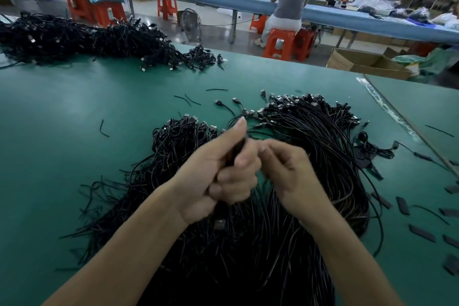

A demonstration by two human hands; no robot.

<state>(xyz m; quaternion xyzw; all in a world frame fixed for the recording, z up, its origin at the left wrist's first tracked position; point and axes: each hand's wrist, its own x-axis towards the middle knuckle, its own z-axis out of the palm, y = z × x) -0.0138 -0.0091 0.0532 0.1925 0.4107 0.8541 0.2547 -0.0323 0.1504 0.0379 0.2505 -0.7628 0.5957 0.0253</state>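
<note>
Cable bundle (221, 211): a short hank of black cable, held above the big pile of loose cables (318, 161) at the near middle of the green surface (74, 156). The left hand (218, 179) grips it, its fingers (238, 181) curled round the hank and the thumb raised along it; a plug end hangs out below the fist. The right hand (288, 171) sits just beside it with its fingers curled toward the top of the hank. Motion blur hides whether they pinch a strand or a tie, so I cannot tell.

The likely trouble is the hank loosening. If the left grip eases while the right hand works at the top, the loops may spring apart and drop into the pile beneath, where they would tangle with the other strands. A stray cable from the pile could also get caught in the wrap. The black strips (402, 205) lie well apart to the right, and reaching for one might slacken the hold.
</note>
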